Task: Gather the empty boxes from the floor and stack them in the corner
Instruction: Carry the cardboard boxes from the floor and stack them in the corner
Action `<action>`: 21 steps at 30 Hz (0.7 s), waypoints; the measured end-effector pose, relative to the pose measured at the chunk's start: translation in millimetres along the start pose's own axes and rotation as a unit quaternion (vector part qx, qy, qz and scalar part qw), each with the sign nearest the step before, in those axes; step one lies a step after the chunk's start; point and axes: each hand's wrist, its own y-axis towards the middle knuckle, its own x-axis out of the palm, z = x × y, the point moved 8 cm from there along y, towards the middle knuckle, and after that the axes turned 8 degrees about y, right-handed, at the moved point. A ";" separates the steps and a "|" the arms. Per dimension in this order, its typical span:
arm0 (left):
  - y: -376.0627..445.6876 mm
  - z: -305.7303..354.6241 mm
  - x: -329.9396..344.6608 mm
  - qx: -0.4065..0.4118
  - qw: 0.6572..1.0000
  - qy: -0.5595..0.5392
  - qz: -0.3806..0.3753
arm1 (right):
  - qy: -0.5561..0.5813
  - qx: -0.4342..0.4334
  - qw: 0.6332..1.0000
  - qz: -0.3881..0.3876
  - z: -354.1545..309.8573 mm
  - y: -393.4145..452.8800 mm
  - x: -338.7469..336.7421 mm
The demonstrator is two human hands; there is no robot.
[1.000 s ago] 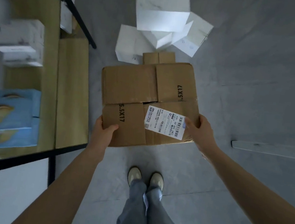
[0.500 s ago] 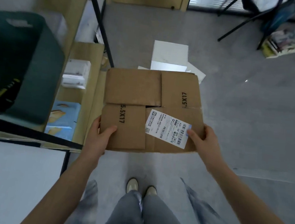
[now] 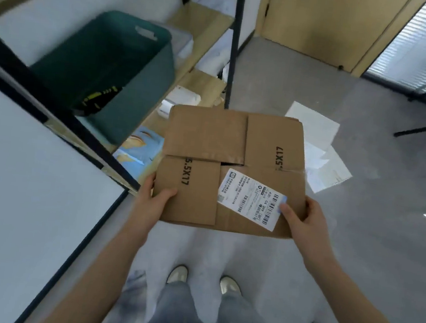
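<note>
Head view has you holding the cardboard box (image 3: 232,171) up over the floor, left hand (image 3: 153,199) and right hand (image 3: 303,222) clamped on its near corners, thumbs on top; it looks light but floppy-flapped, so grip underneath.

Both hands (image 3: 230,211) curled, arms outstretched

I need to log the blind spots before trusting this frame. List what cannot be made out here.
Head view only:
- Inside of the cardboard box: closed flaps hide it, so emptiness is unconfirmed.
- Fingers of the left hand and right hand: the box hides them; only thumbs show in each grip.
- White boxes on the floor: partly behind the cardboard box, count unclear.
- Shipping label: print too small.
- Green bin: contents blurred.
</note>
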 end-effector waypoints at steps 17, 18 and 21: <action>-225.6 -175.5 -101.9 -0.140 0.898 -0.247 0.336 | -0.198 -0.122 0.886 -0.400 -29.4 -80.4 178.1; -243.0 -190.4 -109.8 -0.146 0.886 -0.261 0.355 | -0.208 -0.126 0.875 -0.419 -27.3 -96.2 195.0; -298.5 -239.7 -137.0 -0.166 0.848 -0.294 0.409 | -0.227 -0.138 0.835 -0.483 -19.0 -158.2 250.0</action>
